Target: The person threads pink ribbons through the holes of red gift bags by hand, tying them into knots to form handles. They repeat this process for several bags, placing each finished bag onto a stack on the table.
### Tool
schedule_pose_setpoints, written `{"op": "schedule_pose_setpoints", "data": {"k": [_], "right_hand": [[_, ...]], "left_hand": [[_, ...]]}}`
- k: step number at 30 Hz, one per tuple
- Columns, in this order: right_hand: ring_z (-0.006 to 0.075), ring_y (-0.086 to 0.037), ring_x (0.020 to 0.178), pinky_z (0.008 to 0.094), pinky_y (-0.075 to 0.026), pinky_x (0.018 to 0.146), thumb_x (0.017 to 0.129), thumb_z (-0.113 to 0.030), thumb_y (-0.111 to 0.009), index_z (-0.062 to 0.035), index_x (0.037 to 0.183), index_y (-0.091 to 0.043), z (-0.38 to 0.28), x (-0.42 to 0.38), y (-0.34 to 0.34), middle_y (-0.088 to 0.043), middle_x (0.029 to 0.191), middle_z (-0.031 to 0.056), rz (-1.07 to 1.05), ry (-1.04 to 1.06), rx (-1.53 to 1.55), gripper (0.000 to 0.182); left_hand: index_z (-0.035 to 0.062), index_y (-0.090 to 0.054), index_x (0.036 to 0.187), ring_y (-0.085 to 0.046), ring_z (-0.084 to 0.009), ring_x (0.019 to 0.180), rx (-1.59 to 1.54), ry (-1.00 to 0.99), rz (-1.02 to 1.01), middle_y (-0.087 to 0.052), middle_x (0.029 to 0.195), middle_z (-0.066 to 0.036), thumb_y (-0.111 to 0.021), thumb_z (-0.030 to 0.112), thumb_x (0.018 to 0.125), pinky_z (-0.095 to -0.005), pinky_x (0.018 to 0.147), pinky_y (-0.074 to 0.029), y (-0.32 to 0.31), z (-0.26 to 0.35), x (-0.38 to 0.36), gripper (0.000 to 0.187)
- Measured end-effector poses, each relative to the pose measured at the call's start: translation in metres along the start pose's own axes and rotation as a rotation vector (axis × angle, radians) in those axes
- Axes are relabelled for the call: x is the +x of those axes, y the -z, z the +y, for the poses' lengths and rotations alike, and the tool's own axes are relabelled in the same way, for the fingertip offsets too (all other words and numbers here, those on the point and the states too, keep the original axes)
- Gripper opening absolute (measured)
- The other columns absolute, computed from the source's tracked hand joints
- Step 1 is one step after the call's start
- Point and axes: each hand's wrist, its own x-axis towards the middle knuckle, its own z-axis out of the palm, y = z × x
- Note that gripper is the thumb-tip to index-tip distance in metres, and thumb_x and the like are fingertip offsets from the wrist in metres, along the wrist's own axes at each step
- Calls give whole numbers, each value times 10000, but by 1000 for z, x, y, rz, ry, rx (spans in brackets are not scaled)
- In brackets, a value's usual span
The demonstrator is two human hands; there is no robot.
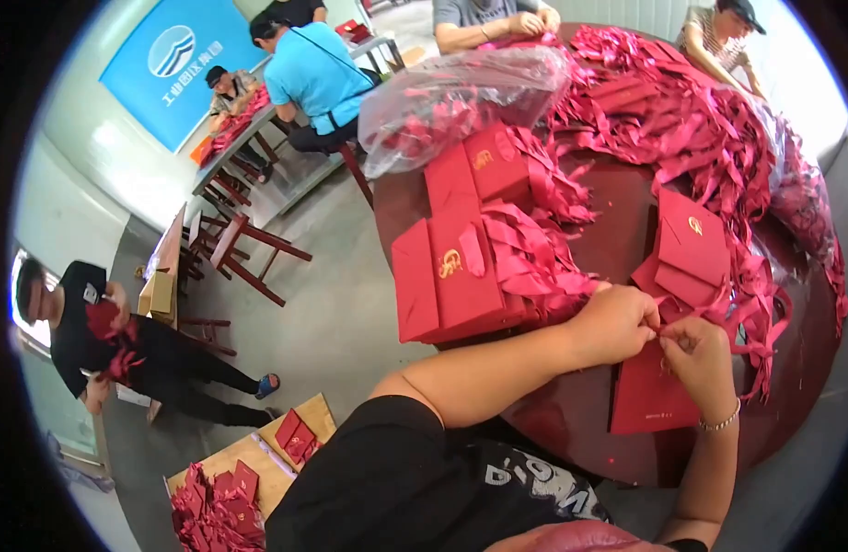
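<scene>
My left hand (615, 324) and my right hand (702, 361) meet over the round table, fingertips almost touching. Both are closed in a pinch on a thin red ribbon, most of it covered by the fingers. Just under them lies a flat red paper gift bag (646, 402) with small print near its lower edge. Beyond it rests a small pile of red gift bags (692, 241) with gold lettering. Left of my hands stand stacked red gift bags (449, 276), their ribbons (532, 262) spilling to the right.
The dark red table (617, 198) bears a big heap of red ribbons (691, 120) and a clear plastic sack (461, 101). Two people sit across it. At left stands a person (120, 331) in black. A cardboard box (327, 419) with red bags is near my left elbow; a wooden stool (249, 253) stands behind.
</scene>
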Motion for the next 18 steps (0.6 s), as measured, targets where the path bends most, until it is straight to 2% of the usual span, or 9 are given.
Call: {"op": "schedule_pose_setpoints", "data": {"k": [5, 9, 15, 16, 18], "right_hand": [[109, -621, 553, 251, -467, 507, 866, 36, -676, 45, 875, -658, 8, 2, -2, -623, 656, 59, -6, 59, -26, 21], [123, -620, 564, 268, -474, 516, 857, 46, -683, 41, 870, -644, 14, 2, -3, -613, 724, 88, 4, 140, -39, 41], [158, -607, 542, 293, -467, 505, 866, 51, -664, 41, 867, -626, 8, 2, -5, -594, 736, 108, 32, 280, -266, 40], [132, -591, 541, 278, -450, 492, 889, 40, -650, 35, 871, -619, 16, 3, -4, -592, 740, 86, 30, 323, -261, 37], [107, -572, 537, 257, -431, 483, 909, 29, -644, 26, 872, -615, 16, 4, -6, -584, 722, 60, -7, 197, -170, 47]], "left_hand": [[25, -738, 899, -730, -275, 783, 82, -42, 31, -725, 824, -166, -739, 101, 789, -376, 722, -552, -3, -6, 1, 133], [23, -736, 896, -729, -278, 791, 22, 6, -4, -730, 830, -158, -737, 105, 785, -389, 739, -552, -3, -5, 2, 139], [40, -741, 867, -723, -306, 823, 92, -30, 22, -734, 828, -147, -726, 123, 752, -433, 793, -531, -8, -11, 2, 143], [47, -742, 858, -722, -309, 824, 106, -27, 25, -735, 828, -144, -725, 128, 744, -442, 803, -522, -8, -11, 3, 141], [72, -743, 822, -714, -318, 834, 94, 1, 16, -736, 821, -135, -723, 139, 720, -471, 842, -487, -10, -12, 4, 124]]}}
